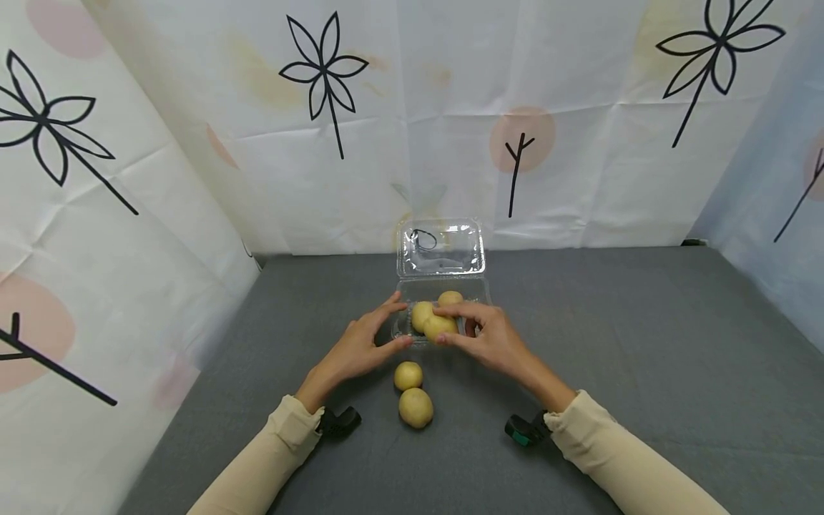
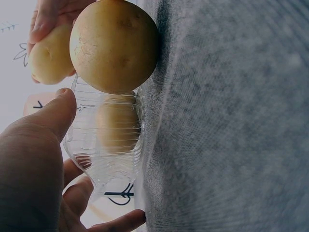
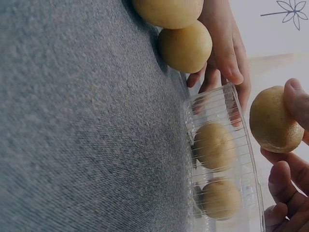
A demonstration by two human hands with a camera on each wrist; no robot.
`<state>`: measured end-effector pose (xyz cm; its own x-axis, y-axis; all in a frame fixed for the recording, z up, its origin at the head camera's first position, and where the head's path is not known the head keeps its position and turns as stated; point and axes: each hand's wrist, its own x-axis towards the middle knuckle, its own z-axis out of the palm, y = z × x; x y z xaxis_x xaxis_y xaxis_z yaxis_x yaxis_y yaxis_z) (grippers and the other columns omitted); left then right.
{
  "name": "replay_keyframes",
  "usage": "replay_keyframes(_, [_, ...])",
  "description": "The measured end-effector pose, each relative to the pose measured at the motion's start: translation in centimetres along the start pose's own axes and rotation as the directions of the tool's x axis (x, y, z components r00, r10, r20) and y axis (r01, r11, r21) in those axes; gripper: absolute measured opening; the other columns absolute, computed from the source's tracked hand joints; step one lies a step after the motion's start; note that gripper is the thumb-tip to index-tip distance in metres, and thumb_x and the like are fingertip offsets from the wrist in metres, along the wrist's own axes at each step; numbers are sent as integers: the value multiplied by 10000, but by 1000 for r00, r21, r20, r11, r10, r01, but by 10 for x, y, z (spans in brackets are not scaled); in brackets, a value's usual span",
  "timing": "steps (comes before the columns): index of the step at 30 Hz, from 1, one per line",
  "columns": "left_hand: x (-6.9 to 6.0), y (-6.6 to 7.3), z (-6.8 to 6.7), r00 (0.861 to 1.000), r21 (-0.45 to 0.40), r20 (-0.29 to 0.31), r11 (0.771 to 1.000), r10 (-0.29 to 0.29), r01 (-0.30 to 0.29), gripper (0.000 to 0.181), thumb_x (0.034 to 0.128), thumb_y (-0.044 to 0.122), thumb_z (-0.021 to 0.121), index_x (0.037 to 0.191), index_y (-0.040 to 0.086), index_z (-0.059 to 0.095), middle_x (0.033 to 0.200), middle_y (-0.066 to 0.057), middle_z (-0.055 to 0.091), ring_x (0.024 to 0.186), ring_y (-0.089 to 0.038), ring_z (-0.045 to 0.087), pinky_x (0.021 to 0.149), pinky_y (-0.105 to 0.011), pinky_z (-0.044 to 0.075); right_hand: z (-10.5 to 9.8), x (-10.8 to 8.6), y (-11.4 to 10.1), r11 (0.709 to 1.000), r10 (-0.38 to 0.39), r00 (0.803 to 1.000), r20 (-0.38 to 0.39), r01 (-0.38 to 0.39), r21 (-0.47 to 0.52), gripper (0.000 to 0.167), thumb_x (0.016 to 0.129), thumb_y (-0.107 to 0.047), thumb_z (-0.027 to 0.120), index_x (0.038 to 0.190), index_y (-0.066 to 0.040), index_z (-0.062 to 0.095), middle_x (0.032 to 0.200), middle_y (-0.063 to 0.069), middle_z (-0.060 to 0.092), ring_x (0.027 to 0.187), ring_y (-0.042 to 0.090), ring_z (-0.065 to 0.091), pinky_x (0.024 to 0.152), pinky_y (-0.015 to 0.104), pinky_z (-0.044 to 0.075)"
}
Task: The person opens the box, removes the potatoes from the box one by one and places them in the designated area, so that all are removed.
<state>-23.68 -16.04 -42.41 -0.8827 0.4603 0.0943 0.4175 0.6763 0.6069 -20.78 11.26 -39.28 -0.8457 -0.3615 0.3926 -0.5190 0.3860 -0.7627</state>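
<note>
A clear plastic box [image 1: 478,289] stands with its lid raised and two potatoes inside, one at the left [image 1: 421,315] and one farther back [image 1: 450,297]. The right hand [image 1: 492,340] pinches another potato [image 1: 440,328] between thumb and fingers; in the right wrist view this potato [image 3: 275,120] is above the box's rim. Beside the box's left side is the left hand [image 1: 365,345], thumb and fingers spread around the corner; whether it touches the plastic I cannot tell. In the left wrist view the left thumb [image 2: 60,113] is near the box wall [image 2: 87,140].
Two potatoes lie on the grey table [image 1: 611,343] in front of the box, a smaller one [image 1: 408,375] and a larger one [image 1: 415,408], close together between the forearms. A patterned white cloth [image 1: 438,93] hangs behind the table and along its sides.
</note>
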Motion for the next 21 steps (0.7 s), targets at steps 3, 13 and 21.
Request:
replay_keyframes(3, [0, 0, 0, 1000, -1, -2, 1000, 2, -2, 714, 969, 602, 600, 1574, 280, 398, 1700, 135, 188, 1539, -312, 311, 1116, -811, 174, -1, -3, -1, 999, -16, 1000, 6, 16, 34, 417, 820, -166, 858, 1221, -116, 754, 869, 37, 700, 560, 48, 468, 493, 219, 404])
replay_keyframes(13, [-1, 0, 1, 1000, -1, -7, 1000, -3, 3, 715, 968, 610, 597, 1572, 283, 399, 1702, 133, 183, 1536, -319, 315, 1115, -814, 165, -2, -11, -1, 997, -40, 998, 49, 36, 70, 411, 841, -148, 839, 1236, -96, 737, 1014, 66, 737, 503, 28, 471, 458, 231, 422])
replay_keyframes(21, [-1, 2, 0, 1000, 2, 2, 1000, -11, 11, 721, 965, 616, 596, 1576, 296, 387, 1703, 140, 167, 1541, -326, 303, 1121, -812, 153, 0, -16, 4, 996, -50, 996, 73, 44, 84, 408, 849, -163, 833, 1241, -101, 739, 1122, 84, 742, 513, 51, 480, 467, 230, 423])
